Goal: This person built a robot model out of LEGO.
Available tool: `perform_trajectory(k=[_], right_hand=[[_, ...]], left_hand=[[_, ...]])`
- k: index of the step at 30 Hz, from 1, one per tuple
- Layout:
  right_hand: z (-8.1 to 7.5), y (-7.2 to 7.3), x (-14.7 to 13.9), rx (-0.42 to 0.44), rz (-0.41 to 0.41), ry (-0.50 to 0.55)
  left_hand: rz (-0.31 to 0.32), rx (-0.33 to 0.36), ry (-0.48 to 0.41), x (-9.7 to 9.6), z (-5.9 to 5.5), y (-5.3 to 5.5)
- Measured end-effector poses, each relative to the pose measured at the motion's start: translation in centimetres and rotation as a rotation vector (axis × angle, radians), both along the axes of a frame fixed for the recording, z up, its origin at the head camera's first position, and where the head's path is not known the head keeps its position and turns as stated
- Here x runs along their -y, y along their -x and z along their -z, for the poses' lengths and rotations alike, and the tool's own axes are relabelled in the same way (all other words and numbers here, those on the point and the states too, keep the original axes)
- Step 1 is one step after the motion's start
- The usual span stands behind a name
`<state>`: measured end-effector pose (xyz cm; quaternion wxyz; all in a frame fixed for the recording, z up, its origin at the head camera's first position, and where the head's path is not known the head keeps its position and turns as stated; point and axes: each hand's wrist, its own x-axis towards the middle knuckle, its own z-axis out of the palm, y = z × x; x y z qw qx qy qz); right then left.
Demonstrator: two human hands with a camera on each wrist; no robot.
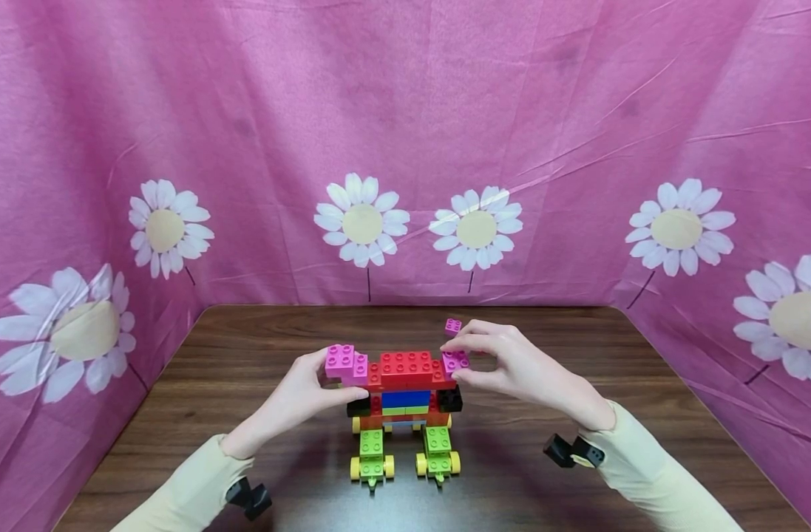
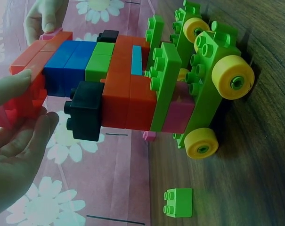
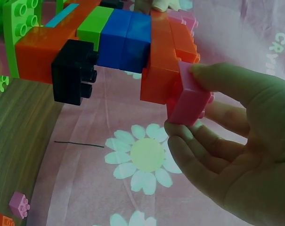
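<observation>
A toy brick model [image 1: 405, 400] stands upright, with a red top row, blue and green bricks below, black side bricks and green wheeled bases. My left hand [image 1: 305, 390] grips its upper left end, where pink bricks [image 1: 341, 360] are stacked; the thumb lies in front and the fingers are partly hidden behind. At the opposite end, my right hand [image 1: 511, 358] pinches a pink brick [image 3: 188, 96] between thumb and fingers, against the end of the red row. In the left wrist view, yellow wheels [image 2: 232, 77] touch the wooden table.
Behind the right hand, a loose pink brick [image 1: 453, 326] lies on the wooden table [image 1: 259, 332]. A loose green brick [image 2: 179, 203] shows in the left wrist view. An orange brick [image 3: 2, 219] sits at the right wrist view's corner. A pink flowered cloth [image 1: 405, 111] hangs around the table.
</observation>
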<state>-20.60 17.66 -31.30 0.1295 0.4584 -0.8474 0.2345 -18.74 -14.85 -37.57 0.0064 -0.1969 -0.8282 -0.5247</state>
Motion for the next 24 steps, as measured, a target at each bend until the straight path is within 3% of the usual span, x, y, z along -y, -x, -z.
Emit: perform_trajectory(k=[9,15,19,24], right_hand=[[0.2,-0.2,-0.4,-0.025,0.018,0.027],[0.3,-0.2,-0.7,-0.010,0.038,0.019],[0.3,-0.3,-0.7,0.000,0.046,0.020],[0.5,-0.3,-0.6,0.008,0.050,0.031]], left_hand=[[0.006,-0.026,0.015,0.2,-0.2,0.1],[0.028,-0.041,0.000,0.8,-1.3,0.0],[0.054,-0.108,0.019,0.8,-2.6,0.1],[0.065,-0.212,0.112,0.1,-4.0,0.4]])
